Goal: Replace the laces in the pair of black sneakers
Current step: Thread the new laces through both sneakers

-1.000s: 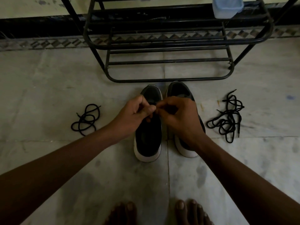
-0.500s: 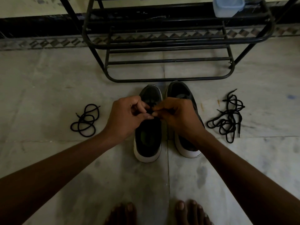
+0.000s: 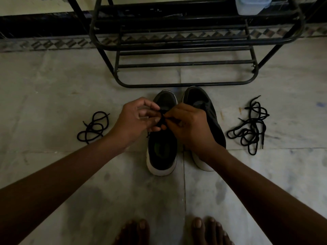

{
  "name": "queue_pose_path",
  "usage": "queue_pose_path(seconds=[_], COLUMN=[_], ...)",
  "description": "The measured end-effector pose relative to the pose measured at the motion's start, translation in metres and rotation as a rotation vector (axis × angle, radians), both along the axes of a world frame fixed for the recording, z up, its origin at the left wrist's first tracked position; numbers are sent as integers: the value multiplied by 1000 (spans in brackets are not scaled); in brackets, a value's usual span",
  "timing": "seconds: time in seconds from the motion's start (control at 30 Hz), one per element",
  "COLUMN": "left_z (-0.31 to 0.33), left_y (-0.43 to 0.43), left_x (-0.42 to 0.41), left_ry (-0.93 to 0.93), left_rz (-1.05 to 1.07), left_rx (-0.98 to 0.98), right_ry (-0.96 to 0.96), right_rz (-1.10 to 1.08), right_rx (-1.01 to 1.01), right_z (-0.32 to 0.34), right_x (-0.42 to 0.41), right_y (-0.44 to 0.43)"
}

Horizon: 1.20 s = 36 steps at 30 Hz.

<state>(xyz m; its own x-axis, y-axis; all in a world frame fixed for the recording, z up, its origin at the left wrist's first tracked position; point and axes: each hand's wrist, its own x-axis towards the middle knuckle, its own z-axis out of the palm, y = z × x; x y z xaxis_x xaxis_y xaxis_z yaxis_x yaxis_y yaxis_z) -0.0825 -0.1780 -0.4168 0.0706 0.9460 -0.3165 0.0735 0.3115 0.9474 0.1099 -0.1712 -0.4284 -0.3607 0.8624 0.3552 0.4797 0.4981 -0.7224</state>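
Since 1 second ago, both hands have loosened their tight fingertip-to-fingertip pinch, and a short length of black lace (image 3: 161,119) now shows between them. Left hand (image 3: 135,122) is half curled, its forefinger arched high, its thumb and lower fingers closed on the thin woven cord. Right hand (image 3: 188,129) has its knuckles up and its fingers bent inward, their tips nipping the same lace just beside the left fingers. Both wrists are bent slightly inward, and the 2 bare forearms run in from the bottom corners and meet above the left sneaker (image 3: 161,152).

That sneaker is black fabric with a thick white sole, heel toward the person; its tongue area is under the hands. Touching or nearly touching it stands the right sneaker (image 3: 211,119), partly covered by the right wrist.

On the dull, mottled stone floor (image 3: 53,96), a small loose coil of black lace (image 3: 93,127) lies left of the hands, and a bigger tangle (image 3: 251,126) lies right of the shoes. Beyond the toes stands a black tubular metal rack (image 3: 177,84) with a pale plastic tub (image 3: 253,5) on it. Bare toes (image 3: 208,230) show at the bottom edge.
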Motion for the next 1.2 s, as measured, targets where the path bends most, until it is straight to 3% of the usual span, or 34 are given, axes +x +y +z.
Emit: queue_pose_path(seconds=[0.23,0.37,0.5,0.67,0.83,0.93,1.03,1.13,1.2], left_z=[-1,-6,-12,-16,-14,-14,-15,-22,-29], left_y=[3,1,-6,-20,-23,-23,-22,-24,-27], left_x=[-5,-12,-24,-30,-24,-24,-27,-37,-48], left_ry=[-6,282,635,772,880,891,790,658,688], left_rz=[-28,-62,-120,-165,-230,-254,-234,-153,-65], left_rx=[-80,169,399,414,516,525,471,384,373], right_ry=[-8,-26,-201,-364,-406,-442,-432,-353,-335], right_rz=[33,-38,-75,-91,-112,-97,-48,20,62], right_rx=[-26,-119,-254,-371,-437,-460,-468,-370,-296], right_z=[7,12,15,21,20,20,24,32,37], right_x=[1,7,19,25,19,19,20,19,10], right_y=[0,-3,-4,-1,-1,0,2,4,6])
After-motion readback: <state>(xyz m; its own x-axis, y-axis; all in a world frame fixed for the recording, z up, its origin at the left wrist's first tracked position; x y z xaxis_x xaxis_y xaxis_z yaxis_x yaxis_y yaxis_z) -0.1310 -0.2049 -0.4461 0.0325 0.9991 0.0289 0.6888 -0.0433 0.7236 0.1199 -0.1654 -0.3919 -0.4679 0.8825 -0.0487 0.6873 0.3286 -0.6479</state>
